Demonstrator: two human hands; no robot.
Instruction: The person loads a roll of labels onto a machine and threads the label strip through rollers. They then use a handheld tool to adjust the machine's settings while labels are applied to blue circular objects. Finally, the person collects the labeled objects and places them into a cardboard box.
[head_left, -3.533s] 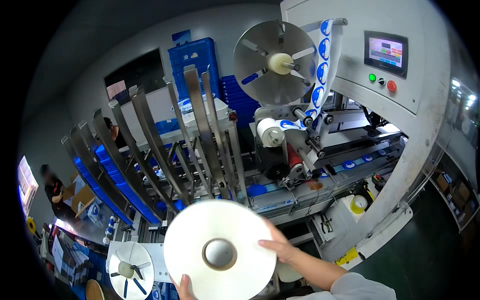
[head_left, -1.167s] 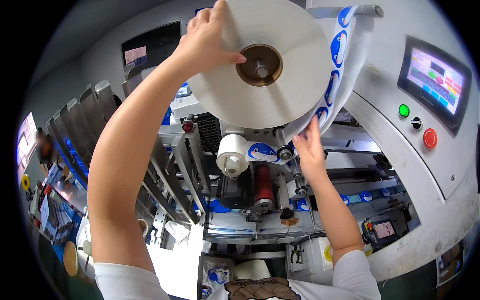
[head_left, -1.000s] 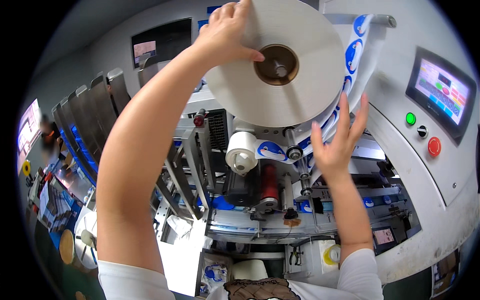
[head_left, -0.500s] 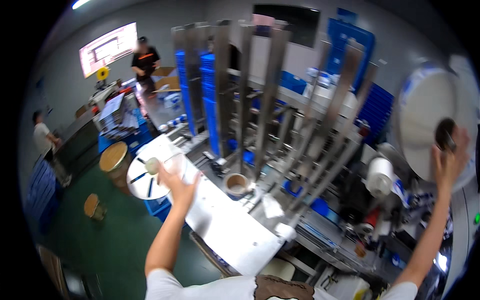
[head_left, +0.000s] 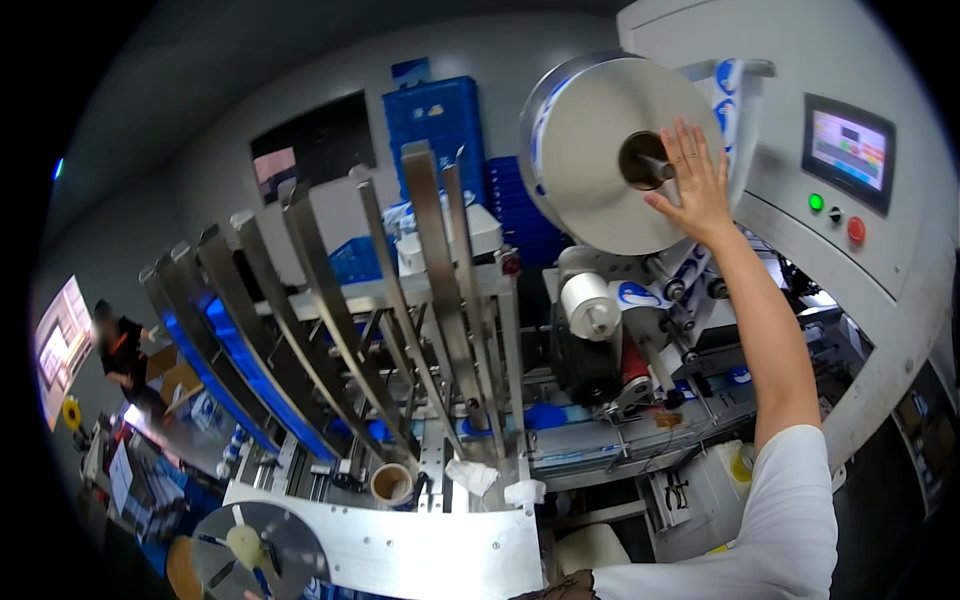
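Note:
My right hand lies with fingers spread against the flat face of a large white film roll, just right of its dark hollow core. The roll sits on a spindle at the back right, and blue-printed film shows behind it. Of my left hand only a sliver appears at the lower edge, near a round disc with slots and a pale knob. The rest of that hand is out of the picture, so its fingers cannot be read.
Tall metal guide posts rise over the machine, with blue stacks between some. A white plate runs along the front, a paper cup beside it. At right stands a control panel with buttons. Another person is far left.
The view has swung right, bringing in the control panel. My right hand stays at the roll's core area, its fingers now spread flat. My left hand has almost left the picture by the disc.

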